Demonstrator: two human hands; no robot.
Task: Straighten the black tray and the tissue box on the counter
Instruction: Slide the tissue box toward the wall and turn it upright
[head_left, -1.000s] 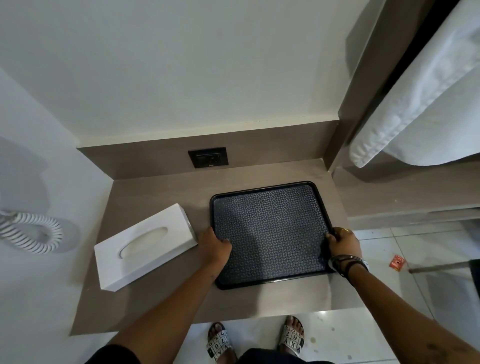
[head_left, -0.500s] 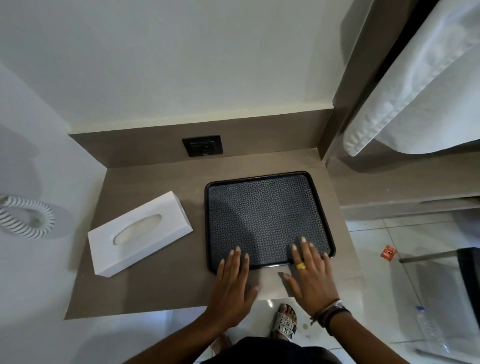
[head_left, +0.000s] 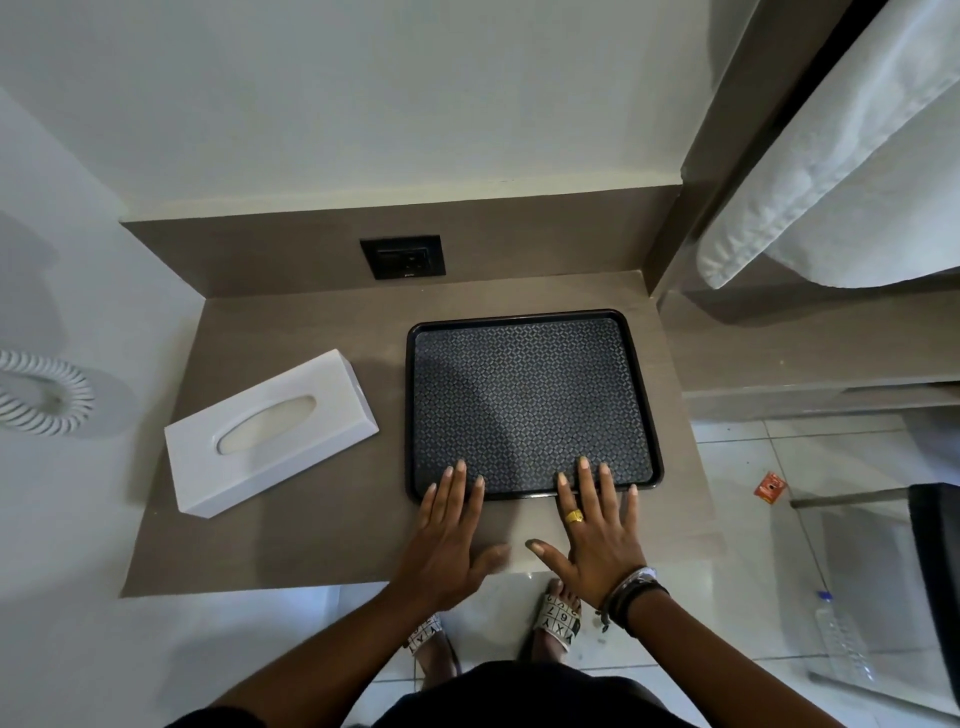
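**Tray looks squared, tissue box is next**

Only the head cam here. Both my hands are flat and spread, gripping nothing: left hand (head_left: 445, 540) and right hand (head_left: 597, 540) rest on the counter (head_left: 311, 551) with fingertips (head_left: 583, 462) over the near rim of the black tray (head_left: 530, 410). The tray sits on the right side, looking roughly parallel with the back wall. The white tissue box (head_left: 272, 434) lies well left of it, clearly angled. Risk I see: pressing unevenly would skew the tray again, or shoving the box too hard sends it into the tray
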